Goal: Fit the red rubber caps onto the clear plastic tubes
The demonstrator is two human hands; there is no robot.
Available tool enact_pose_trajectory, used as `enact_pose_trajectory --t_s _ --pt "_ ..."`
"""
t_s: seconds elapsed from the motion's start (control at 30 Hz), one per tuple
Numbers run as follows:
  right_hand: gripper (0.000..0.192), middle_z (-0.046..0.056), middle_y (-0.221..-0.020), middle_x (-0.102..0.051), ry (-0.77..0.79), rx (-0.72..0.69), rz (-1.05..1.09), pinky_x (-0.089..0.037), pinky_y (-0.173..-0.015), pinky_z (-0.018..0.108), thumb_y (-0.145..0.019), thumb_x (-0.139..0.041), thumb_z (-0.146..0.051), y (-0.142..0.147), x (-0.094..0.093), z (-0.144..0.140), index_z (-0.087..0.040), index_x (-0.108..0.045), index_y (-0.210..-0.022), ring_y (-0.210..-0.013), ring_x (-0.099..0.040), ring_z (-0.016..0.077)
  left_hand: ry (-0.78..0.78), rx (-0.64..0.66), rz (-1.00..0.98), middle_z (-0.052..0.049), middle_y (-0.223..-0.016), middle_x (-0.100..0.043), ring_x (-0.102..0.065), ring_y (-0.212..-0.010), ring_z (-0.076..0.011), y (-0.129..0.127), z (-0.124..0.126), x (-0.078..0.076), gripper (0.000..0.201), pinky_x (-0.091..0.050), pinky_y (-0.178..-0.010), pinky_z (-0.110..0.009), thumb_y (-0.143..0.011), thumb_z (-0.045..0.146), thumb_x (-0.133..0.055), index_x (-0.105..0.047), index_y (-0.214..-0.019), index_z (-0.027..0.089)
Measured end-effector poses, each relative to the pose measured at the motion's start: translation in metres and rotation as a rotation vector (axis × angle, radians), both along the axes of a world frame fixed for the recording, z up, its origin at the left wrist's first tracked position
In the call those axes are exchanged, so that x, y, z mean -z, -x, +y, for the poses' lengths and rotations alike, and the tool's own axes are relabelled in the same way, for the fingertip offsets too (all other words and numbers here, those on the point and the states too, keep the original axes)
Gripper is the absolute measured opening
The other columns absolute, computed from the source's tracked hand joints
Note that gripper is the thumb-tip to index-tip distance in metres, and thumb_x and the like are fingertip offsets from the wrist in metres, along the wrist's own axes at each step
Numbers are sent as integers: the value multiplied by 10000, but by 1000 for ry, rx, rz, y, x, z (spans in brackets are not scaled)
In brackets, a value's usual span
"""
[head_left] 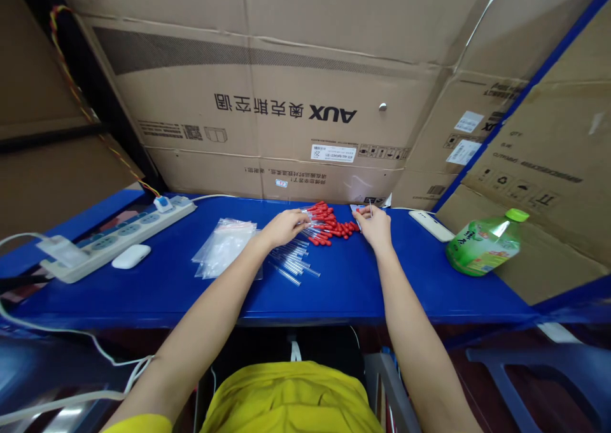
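A heap of small red-capped clear droppers (330, 224) lies on the blue table (363, 280) near its back edge. My left hand (285, 227) rests at the heap's left side, fingers curled on one or two clear tubes. My right hand (375, 224) sits at the heap's right side and pinches a thin clear tube that points upward. Several bare clear tubes (293, 261) lie in a loose row just in front of my left hand.
A stack of clear plastic bags (224, 247) lies left of the tubes. Further left are a white power strip (121, 232) and a white earbud case (130, 256). A white remote (431, 225) and a tipped green bottle (484, 245) lie right. Cardboard boxes (286, 102) wall the back.
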State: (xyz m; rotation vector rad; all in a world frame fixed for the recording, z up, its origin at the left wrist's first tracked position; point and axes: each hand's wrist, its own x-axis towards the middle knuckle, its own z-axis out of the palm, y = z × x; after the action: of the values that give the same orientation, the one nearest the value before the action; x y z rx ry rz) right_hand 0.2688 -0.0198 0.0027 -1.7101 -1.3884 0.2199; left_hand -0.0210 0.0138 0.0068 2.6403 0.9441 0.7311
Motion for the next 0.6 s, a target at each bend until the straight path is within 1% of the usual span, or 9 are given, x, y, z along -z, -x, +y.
enact_pose_trajectory --t_s 0.1,0.23,0.37,0.43,0.5,0.6 --pt "211 66 -819 -771 129 53 -134 -503 -821 315 -864 -733 -411 1 4 -1 -201 -707 -858 -840 -715 224 32 29 77 -91 -1005 -741 -674 -908 -201 8 7 3 195 -473 -831 -276 -979 285 -587 -756 -997 188" --pt "202 98 -928 -781 190 126 -242 -506 -853 334 -905 -715 -405 12 4 -4 -206 -743 -922 -919 -723 244 108 26 103 -48 -887 -753 -663 -775 -172 10 12 8 146 -446 -719 -246 -896 268 -675 -776 -979 203" --pt "233 140 -1010 -770 258 151 -289 -520 -866 362 -938 -691 -417 16 3 -6 -200 -764 -982 -969 -723 271 159 41 89 -33 -810 -750 -642 -684 -155 10 13 10 165 -420 -663 -241 -890 304 -683 -788 -971 206" --pt "255 145 -1021 -766 280 141 -295 -520 -864 364 -954 -673 -429 17 1 -7 -197 -768 -1001 -977 -724 276 147 38 90 -39 -824 -759 -652 -696 -161 9 11 9 166 -426 -677 -246 -899 306 -681 -790 -970 202" --pt "266 136 -1012 -766 268 131 -306 -512 -866 359 -975 -640 -425 18 -1 -7 -194 -767 -1012 -983 -722 277 110 35 92 -55 -887 -775 -680 -771 -175 7 9 7 165 -448 -732 -254 -922 292 -659 -788 -974 202" --pt "254 106 -976 -767 175 88 -331 -490 -861 334 -999 -589 -379 20 -5 -7 -191 -758 -1018 -960 -712 256 34 43 84 -84 -1002 -782 -700 -918 -197 3 6 6 214 -471 -851 -274 -984 276 -579 -779 -980 199"
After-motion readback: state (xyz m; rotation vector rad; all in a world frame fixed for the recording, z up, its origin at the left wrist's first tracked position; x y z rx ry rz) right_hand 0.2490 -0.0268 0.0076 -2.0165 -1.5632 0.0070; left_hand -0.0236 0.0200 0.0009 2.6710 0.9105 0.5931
